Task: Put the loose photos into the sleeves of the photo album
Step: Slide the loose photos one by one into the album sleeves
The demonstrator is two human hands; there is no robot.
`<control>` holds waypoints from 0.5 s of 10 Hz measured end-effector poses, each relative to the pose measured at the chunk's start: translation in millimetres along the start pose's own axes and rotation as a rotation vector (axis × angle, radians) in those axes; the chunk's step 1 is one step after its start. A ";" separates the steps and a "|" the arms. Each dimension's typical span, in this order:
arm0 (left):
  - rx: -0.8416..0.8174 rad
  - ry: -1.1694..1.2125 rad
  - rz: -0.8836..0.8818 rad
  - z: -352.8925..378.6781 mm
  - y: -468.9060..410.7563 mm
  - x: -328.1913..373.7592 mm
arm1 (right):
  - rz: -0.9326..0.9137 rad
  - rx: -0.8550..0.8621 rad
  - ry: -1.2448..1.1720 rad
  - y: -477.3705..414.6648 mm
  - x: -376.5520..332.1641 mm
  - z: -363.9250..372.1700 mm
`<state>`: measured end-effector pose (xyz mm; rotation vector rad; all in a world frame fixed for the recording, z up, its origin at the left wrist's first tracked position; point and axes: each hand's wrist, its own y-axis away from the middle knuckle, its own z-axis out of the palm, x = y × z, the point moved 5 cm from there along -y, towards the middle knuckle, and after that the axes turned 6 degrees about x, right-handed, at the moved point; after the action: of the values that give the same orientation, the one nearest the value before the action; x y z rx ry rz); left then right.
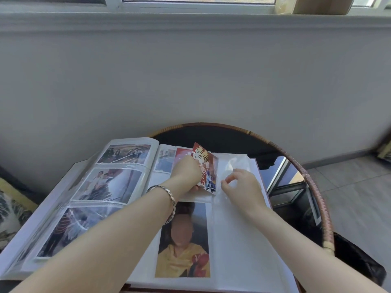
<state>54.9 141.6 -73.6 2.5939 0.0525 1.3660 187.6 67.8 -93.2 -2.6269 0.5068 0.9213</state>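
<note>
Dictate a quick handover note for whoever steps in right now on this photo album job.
Left hand: grips a loose photo, tilted over the right page.
Right hand: pinches the edge of a clear sleeve.
Album: lies open on the table.
Done: three photos fill the left page, and several are in the right page.
Left: slide the held photo in. The right page's outer column looks empty.

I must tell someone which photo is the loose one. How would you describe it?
Find the open album on the round table. On its right page, the left hand holds the loose photo. It alone tilts up off the page, red with a pale pattern; the others lie flat.
</note>
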 end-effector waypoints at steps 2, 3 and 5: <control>-0.014 -0.334 0.038 6.3 -7.1 -0.3 | -0.066 -0.077 0.038 5.8 3.4 -6.9; -0.080 0.018 -0.058 13.3 -12.7 -0.4 | -0.057 -0.103 0.025 6.5 5.5 -6.7; -0.082 0.036 -0.046 10.0 -15.0 3.5 | -0.088 -0.147 0.008 6.6 11.0 -6.7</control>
<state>66.1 155.0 -79.2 2.4853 0.0599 1.3695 196.4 56.8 -96.5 -2.7599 0.3333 0.9538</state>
